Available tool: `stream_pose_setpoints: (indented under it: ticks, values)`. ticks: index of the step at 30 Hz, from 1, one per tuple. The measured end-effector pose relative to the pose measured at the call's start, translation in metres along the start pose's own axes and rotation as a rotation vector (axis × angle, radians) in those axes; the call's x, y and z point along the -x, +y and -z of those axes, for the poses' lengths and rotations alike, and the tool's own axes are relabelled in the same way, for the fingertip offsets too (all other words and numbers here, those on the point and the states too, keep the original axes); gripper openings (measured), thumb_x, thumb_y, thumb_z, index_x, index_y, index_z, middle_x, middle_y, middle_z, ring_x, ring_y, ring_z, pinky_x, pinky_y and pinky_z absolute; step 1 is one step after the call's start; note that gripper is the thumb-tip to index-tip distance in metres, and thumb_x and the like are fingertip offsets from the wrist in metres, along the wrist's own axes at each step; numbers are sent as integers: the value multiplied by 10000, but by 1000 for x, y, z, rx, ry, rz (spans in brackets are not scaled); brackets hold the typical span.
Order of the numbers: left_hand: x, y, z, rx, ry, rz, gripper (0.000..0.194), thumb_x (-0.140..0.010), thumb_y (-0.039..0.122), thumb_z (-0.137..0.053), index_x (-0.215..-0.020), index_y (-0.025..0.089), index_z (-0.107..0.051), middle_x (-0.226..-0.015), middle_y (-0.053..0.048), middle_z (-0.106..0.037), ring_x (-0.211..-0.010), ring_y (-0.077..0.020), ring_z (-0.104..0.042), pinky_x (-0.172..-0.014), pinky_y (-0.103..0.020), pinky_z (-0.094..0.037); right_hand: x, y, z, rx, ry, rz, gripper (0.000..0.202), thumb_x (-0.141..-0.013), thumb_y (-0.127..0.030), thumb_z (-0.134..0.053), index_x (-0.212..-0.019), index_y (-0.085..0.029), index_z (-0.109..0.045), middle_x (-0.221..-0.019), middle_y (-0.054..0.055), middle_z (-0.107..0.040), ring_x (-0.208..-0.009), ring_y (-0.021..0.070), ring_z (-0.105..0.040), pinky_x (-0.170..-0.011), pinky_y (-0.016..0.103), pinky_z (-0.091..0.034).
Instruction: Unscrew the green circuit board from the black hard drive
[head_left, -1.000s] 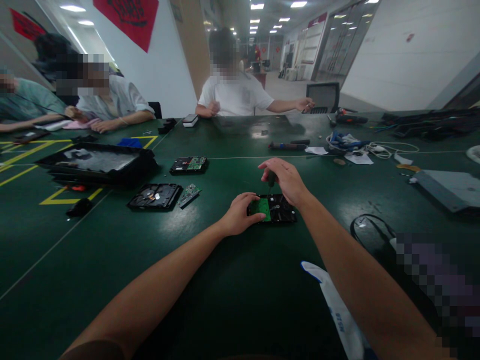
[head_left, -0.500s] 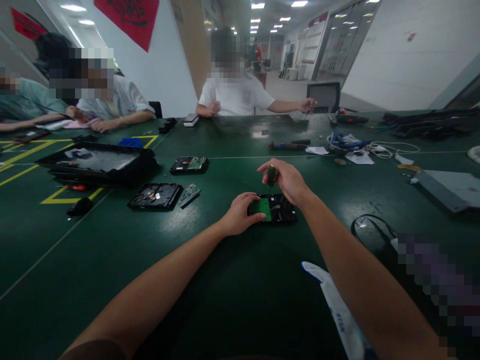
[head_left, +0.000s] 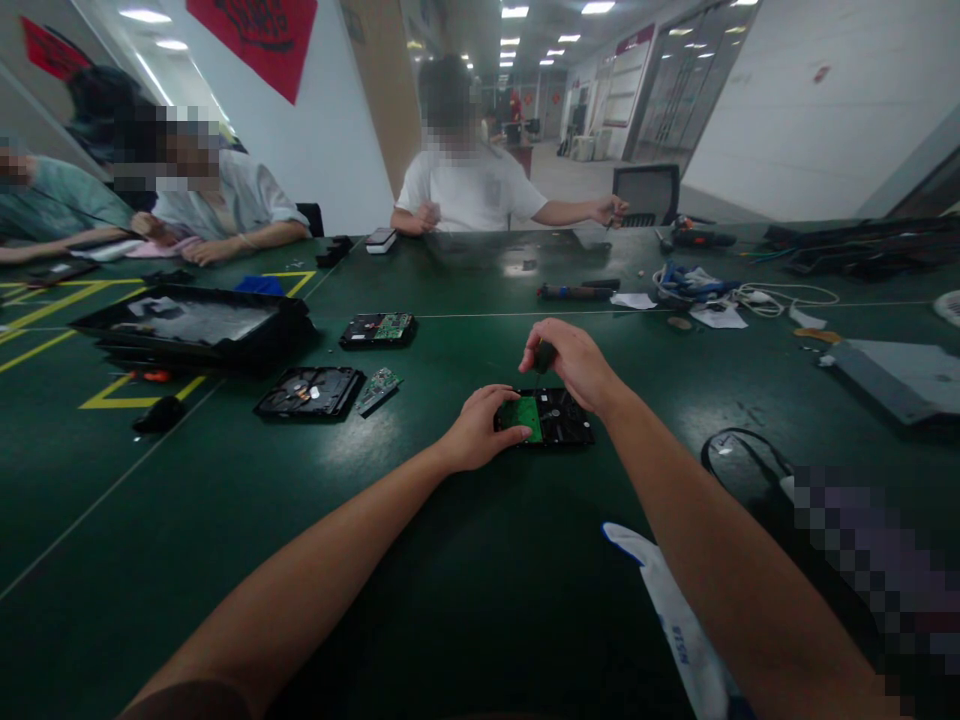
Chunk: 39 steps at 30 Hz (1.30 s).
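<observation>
A black hard drive (head_left: 566,418) lies on the green table in front of me, its green circuit board (head_left: 527,414) facing up. My left hand (head_left: 482,428) grips the drive's left end between thumb and fingers. Above the drive's far edge, my right hand (head_left: 568,362) is closed round a screwdriver (head_left: 544,356) with a dark handle. The screwdriver points down at the board side, and its tip is too small to make out. Further left lie another hard drive (head_left: 311,392), a loose circuit board (head_left: 380,391) and a third drive (head_left: 377,330).
Black trays (head_left: 199,325) are stacked at the left. A white glove (head_left: 679,620) lies beside my right forearm. At the right are a grey metal case (head_left: 900,380), a cable (head_left: 750,440) and a blue bundle (head_left: 697,282). Several people sit across the table.
My right hand's fingers have curled further round the screwdriver handle, covering more of it. My left hand and the hard drive have stayed in place.
</observation>
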<state>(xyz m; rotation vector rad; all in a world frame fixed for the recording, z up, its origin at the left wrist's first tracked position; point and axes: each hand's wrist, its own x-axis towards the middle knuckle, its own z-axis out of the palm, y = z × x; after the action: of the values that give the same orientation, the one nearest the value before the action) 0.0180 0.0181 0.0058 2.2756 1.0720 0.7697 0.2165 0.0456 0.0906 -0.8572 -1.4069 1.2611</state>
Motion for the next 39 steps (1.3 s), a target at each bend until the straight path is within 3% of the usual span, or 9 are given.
stream_pose_setpoints:
  ticks: [8,11,17,21,27,35,39]
  values:
    - [1,0,0,4,4,3,553,-883,478,-743,-1344,217,-584,-1461,-150,-565,-1383,-322,-526,-1176,-537,-411,-5,7,4,-9,91,-11,482,-953,-656,-508,-843,-225,-695,-720,18,-610,-659,169,-600,-708,353,-504]
    - [1,0,-1,3,8,5,556,-881,479,-743,-1343,212,-586,-1460,-153,-565,-1387,-325,-524,-1179,-538,-408,-5,6,4,7,75,-5,453,-961,-607,-506,-845,-214,-700,-774,37,-639,-714,177,-625,-703,344,-501]
    - [1,1,0,5,7,13,568,-883,486,-742,-1353,211,-581,-1463,-159,-561,-1386,-326,-524,-1182,-533,-406,-4,5,1,44,111,10,301,-860,-509,-731,-796,-232,-630,-751,11,-639,-739,173,-615,-749,341,-515]
    - [0,1,1,-4,-4,9,571,-884,490,-738,-1350,200,-582,-1453,-162,-569,-1383,-325,-525,-1183,-531,-402,-3,5,2,-22,23,53,293,-952,-485,-581,-822,-231,-647,-735,23,-667,-755,195,-654,-793,375,-521]
    - [-1,1,0,-5,3,-6,555,-880,482,-747,-1338,214,-585,-1449,-153,-577,-1374,-324,-536,-1175,-537,-410,0,1,0,-22,-75,38,474,-1002,-554,-433,-820,-218,-715,-630,11,-594,-673,187,-610,-793,382,-505]
    - [0,2,0,-10,7,-13,540,-890,470,-744,-1331,203,-586,-1447,-155,-575,-1374,-322,-530,-1180,-532,-408,4,0,0,78,-112,51,247,-910,-456,-703,-826,-225,-670,-806,4,-652,-771,161,-609,-788,331,-465]
    - [0,1,-1,-13,16,-19,538,-891,467,-745,-1330,202,-582,-1437,-154,-581,-1370,-323,-533,-1182,-531,-406,3,1,-1,74,-125,43,213,-927,-424,-678,-843,-231,-644,-791,9,-679,-780,171,-618,-819,349,-471]
